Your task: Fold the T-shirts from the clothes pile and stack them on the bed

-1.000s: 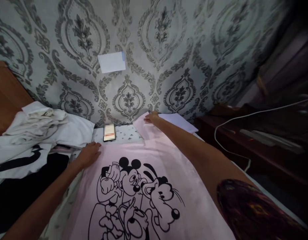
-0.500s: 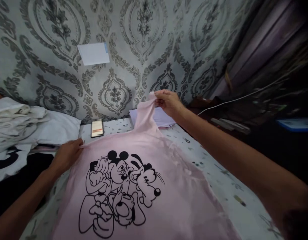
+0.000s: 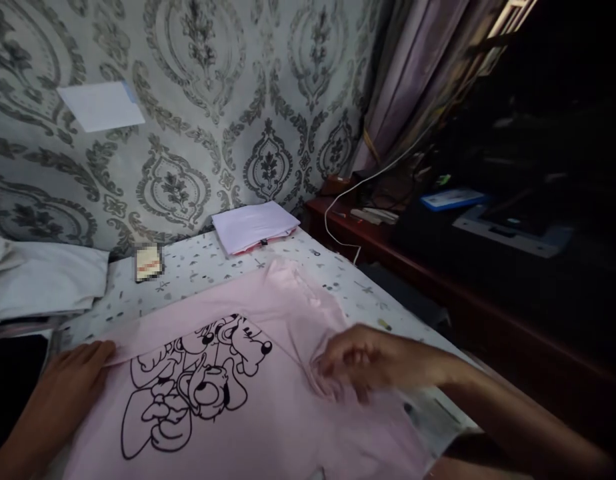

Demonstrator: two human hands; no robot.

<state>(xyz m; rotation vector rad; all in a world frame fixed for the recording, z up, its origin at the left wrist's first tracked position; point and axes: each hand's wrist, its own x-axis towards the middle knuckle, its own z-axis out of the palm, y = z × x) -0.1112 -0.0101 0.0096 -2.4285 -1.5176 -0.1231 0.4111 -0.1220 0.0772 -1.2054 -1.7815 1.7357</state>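
A pink T-shirt (image 3: 283,427) with black cartoon line art lies spread over the patterned bed or table cover. Its upper part is folded down and covers the top of the print. At the shirt's left edge, my left hand (image 3: 81,373) has its fingers closed on the cloth. My right hand (image 3: 373,357) is over the right side of the shirt, beside bunched fabric. Its fingers are bent and smeared by motion, so whether they grip the cloth does not show.
Behind the shirt lie a lilac folded sheet (image 3: 255,227) and a small blurred box (image 3: 149,262). White clothes (image 3: 48,277) and a black garment (image 3: 15,380) are at the left. A white cable (image 3: 358,179) crosses a dark red wooden surface (image 3: 438,273) at the right.
My right hand has come down toward me from the raised shirt end, which now lies folded over the print. My left hand still holds the left edge. The view has turned right.
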